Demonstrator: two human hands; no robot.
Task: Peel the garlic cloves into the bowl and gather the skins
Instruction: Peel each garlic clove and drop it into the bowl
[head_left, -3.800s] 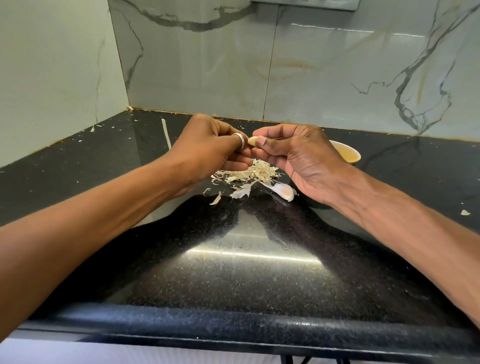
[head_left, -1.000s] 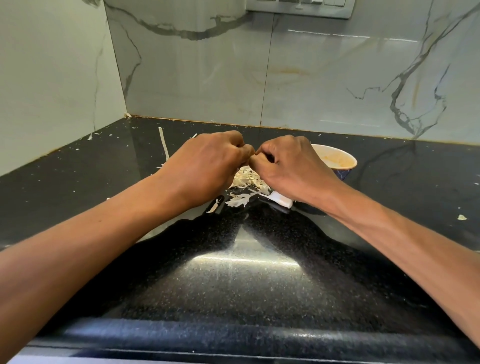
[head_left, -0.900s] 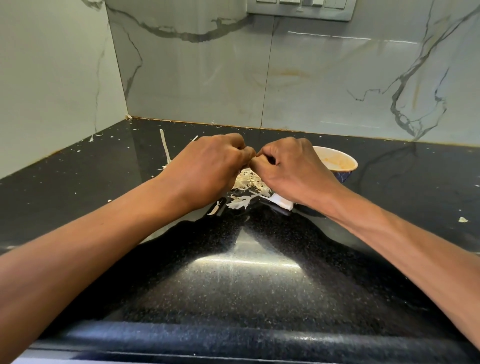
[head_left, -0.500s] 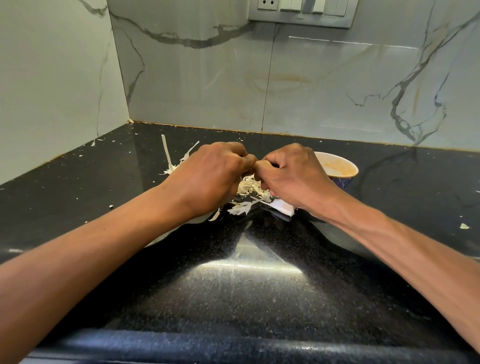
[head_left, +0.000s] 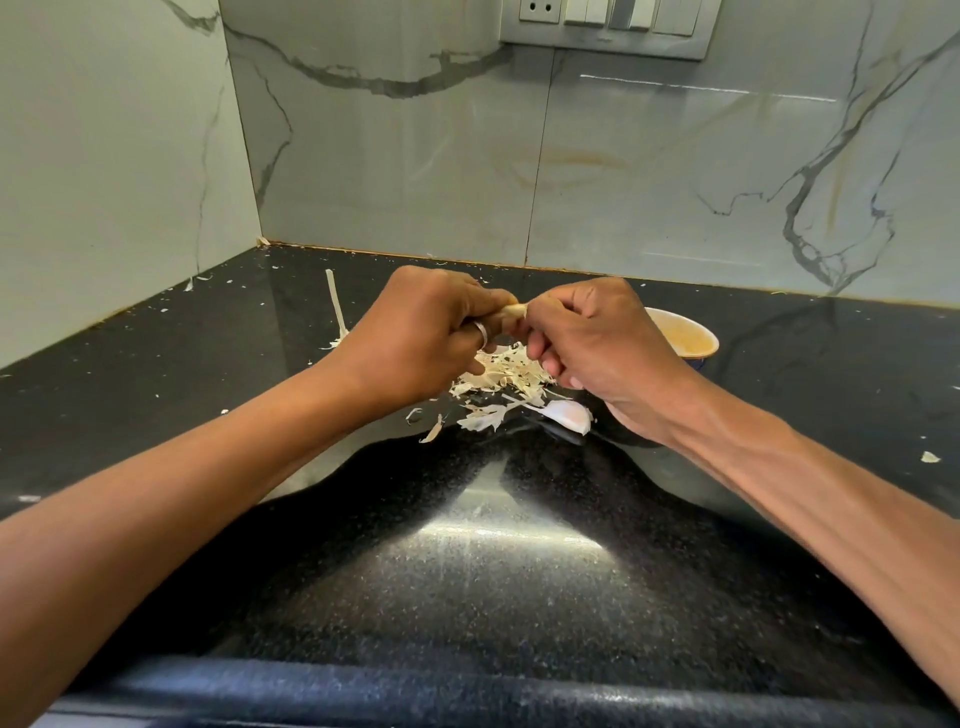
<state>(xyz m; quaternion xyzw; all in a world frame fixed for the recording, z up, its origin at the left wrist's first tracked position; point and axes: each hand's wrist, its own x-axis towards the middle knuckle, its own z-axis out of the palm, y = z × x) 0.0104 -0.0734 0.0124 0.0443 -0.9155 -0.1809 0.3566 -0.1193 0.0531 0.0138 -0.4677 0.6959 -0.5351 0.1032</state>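
Observation:
A pale garlic clove (head_left: 511, 310) shows between my two hands, held above the black counter. My left hand (head_left: 415, 343), with a ring on one finger, grips one end of it. My right hand (head_left: 592, 343) pinches the other end with curled fingers. Below the hands lies a heap of dry garlic skins (head_left: 506, 371). An unpeeled white clove (head_left: 569, 414) rests on the counter at the heap's near right side. A small cream bowl (head_left: 685, 338) stands behind my right hand, partly hidden by it.
The glossy black counter (head_left: 493, 571) runs into a corner of marble wall tiles. A long thin garlic stalk (head_left: 336, 306) lies behind my left hand. Skin flecks are scattered left and at the far right (head_left: 930, 457). A switch plate (head_left: 602, 23) sits on the wall.
My hands have lifted a little and turned, so the clove tip now shows between them. The camera has tilted up, bringing the switch plate into view.

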